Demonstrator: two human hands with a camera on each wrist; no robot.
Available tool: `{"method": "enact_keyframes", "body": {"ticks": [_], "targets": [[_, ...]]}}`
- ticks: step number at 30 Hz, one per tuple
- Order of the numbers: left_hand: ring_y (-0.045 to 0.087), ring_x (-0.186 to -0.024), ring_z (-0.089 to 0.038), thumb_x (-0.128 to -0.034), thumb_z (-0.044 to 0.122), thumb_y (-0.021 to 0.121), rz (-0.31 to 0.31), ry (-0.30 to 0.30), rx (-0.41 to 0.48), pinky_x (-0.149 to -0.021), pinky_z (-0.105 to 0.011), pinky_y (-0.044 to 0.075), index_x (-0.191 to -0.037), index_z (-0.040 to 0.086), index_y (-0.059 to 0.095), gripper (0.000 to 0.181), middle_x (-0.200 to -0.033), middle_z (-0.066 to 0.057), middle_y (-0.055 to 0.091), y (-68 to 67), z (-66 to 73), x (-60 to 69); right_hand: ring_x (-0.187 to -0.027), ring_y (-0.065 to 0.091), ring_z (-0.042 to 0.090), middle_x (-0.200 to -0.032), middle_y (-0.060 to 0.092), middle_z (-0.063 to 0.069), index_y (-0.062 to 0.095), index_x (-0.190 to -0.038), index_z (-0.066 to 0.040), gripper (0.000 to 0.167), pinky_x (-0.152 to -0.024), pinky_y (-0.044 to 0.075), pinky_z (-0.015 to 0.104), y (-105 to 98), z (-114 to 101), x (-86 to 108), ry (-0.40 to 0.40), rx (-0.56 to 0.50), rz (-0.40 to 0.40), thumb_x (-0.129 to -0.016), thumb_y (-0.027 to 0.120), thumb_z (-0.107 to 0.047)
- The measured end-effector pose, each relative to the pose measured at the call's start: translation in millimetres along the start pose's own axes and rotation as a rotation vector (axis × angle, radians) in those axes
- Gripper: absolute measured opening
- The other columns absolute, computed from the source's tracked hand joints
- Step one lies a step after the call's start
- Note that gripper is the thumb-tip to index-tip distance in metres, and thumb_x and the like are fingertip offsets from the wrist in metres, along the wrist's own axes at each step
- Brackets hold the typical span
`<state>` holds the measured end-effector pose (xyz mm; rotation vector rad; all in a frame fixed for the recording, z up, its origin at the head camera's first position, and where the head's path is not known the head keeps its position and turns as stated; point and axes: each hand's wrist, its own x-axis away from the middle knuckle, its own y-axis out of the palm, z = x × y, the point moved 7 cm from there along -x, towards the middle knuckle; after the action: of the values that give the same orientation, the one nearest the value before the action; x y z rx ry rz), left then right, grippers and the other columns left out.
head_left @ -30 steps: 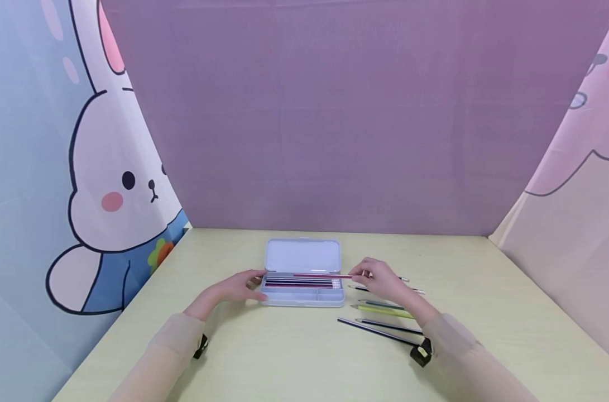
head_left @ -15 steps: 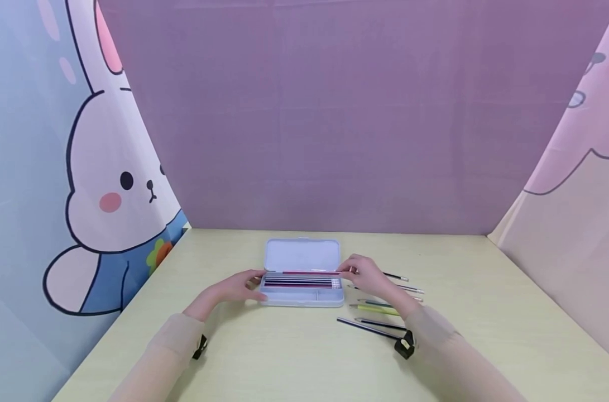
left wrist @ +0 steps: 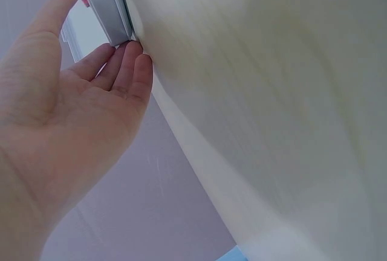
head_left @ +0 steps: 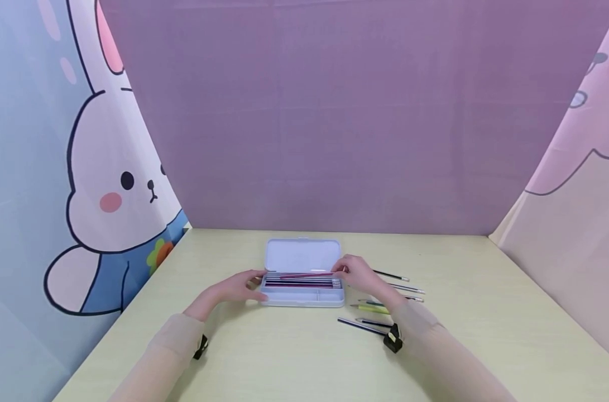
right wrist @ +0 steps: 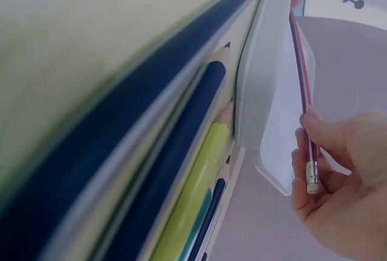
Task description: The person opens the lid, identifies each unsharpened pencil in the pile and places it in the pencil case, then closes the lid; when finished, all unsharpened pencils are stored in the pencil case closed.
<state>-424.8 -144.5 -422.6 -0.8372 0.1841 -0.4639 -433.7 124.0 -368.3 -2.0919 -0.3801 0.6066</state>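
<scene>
A pale pencil case (head_left: 290, 298) lies with its lid (head_left: 303, 255) raised. Several pencils (head_left: 301, 283) sit side by side in its rear compartment. My left hand (head_left: 238, 286) holds the case's left end, thumb at the front and fingers toward the back; the left wrist view shows the fingertips touching the case (left wrist: 107, 8). Between thumb and fingers, my right hand (head_left: 356, 274) pinches a dark red striped pencil (right wrist: 300, 61) near its white eraser end. That pencil slants slightly over the rear compartment, its far end toward the left.
Right of the case lie several loose pencils, among them a yellow-green one (head_left: 372, 308) and a dark one (head_left: 359, 325) nearer the front. The front compartments (head_left: 290, 292) have a divider. A purple curtain (head_left: 334, 123) hangs behind the table (head_left: 284, 357).
My right hand has moved left, bringing the red pencil from beside the case to above its rear compartment. The left hand has stayed at the case's left end.
</scene>
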Motion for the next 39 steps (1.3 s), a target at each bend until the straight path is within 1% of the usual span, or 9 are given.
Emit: {"method": "enact_keyframes", "body": {"ticks": [5, 9, 15, 20, 26, 32, 36, 39], "targets": [[0.05, -0.116, -0.031, -0.0802, 0.032, 0.074, -0.002, -0.008, -0.004, -0.097, -0.047, 0.045, -0.141, -0.001, 0.038, 0.078, -0.132, -0.018, 0.05, -0.2, 1.6, 0.2, -0.074, 0.054, 0.012, -0.083, 0.066, 0.006, 0.071, -0.091, -0.001, 0.008, -0.066, 0.047, 0.024, 4, -2, -6.2, 0.002, -0.002, -0.007, -0.086, 0.065, -0.003], [0.05, -0.116, -0.031, -0.08, 0.033, 0.074, -0.001, -0.017, -0.013, -0.097, -0.047, 0.045, -0.141, 0.0, 0.038, 0.078, -0.132, -0.017, 0.05, 0.0, 1.5, -0.1, -0.076, 0.056, 0.013, -0.083, 0.065, 0.005, 0.071, -0.091, -0.002, 0.008, -0.069, 0.049, 0.025, 9, -2, -10.7, 0.001, 0.011, -0.016, -0.086, 0.065, -0.004], [0.05, -0.116, -0.031, -0.0799, 0.031, 0.074, 0.0, -0.026, -0.008, -0.098, -0.048, 0.044, -0.141, 0.0, 0.038, 0.077, -0.132, -0.017, 0.05, -0.3, 2.0, 0.6, -0.075, 0.055, 0.011, -0.082, 0.063, 0.001, 0.071, -0.091, -0.005, 0.007, -0.069, 0.049, 0.023, 18, 3, -15.2, 0.045, 0.005, -0.057, -0.086, 0.065, -0.006], [0.05, -0.116, -0.032, -0.0801, 0.03, 0.074, 0.005, -0.016, -0.011, -0.098, -0.048, 0.044, -0.141, -0.001, 0.038, 0.077, -0.132, -0.018, 0.05, -1.5, 2.9, 1.5, -0.075, 0.055, 0.01, -0.081, 0.063, 0.001, 0.07, -0.088, -0.006, 0.004, -0.068, 0.048, 0.023, 19, 2, -19.2, 0.069, -0.025, -0.06, -0.086, 0.066, -0.008], [0.05, -0.116, -0.032, -0.0806, 0.03, 0.074, 0.01, -0.016, -0.007, -0.098, -0.048, 0.044, -0.141, -0.001, 0.037, 0.077, -0.132, -0.018, 0.051, -2.1, 2.4, 2.3, -0.076, 0.055, 0.013, -0.081, 0.064, 0.003, 0.07, -0.086, -0.003, 0.005, -0.071, 0.05, 0.027, 22, -2, -24.5, 0.037, -0.045, -0.044, -0.084, 0.068, -0.006], [0.05, -0.116, -0.032, -0.0804, 0.031, 0.074, 0.001, -0.012, -0.005, -0.096, -0.047, 0.045, -0.14, -0.001, 0.038, 0.077, -0.132, -0.018, 0.051, -1.0, 3.0, 2.8, -0.081, 0.06, 0.016, -0.084, 0.068, 0.007, 0.071, -0.087, -0.002, 0.006, -0.077, 0.052, 0.03, 29, -4, -27.6, 0.006, -0.041, -0.061, -0.085, 0.066, -0.006], [0.05, -0.116, -0.031, -0.0804, 0.031, 0.074, 0.005, -0.009, -0.008, -0.097, -0.047, 0.045, -0.14, 0.0, 0.039, 0.076, -0.132, -0.017, 0.051, -1.4, 3.3, 2.9, -0.081, 0.06, 0.016, -0.084, 0.067, 0.007, 0.071, -0.087, -0.002, 0.006, -0.077, 0.052, 0.031, 31, -5, -28.2, 0.003, -0.058, -0.064, -0.085, 0.066, -0.004], [0.05, -0.116, -0.031, -0.0808, 0.031, 0.074, 0.006, -0.008, -0.011, -0.098, -0.046, 0.044, -0.14, 0.0, 0.039, 0.075, -0.132, -0.017, 0.051, -1.4, 3.0, 2.8, -0.08, 0.06, 0.016, -0.083, 0.066, 0.005, 0.071, -0.088, -0.003, 0.005, -0.077, 0.052, 0.03, 31, -5, -28.2, 0.021, -0.07, -0.062, -0.085, 0.066, -0.004]]}}
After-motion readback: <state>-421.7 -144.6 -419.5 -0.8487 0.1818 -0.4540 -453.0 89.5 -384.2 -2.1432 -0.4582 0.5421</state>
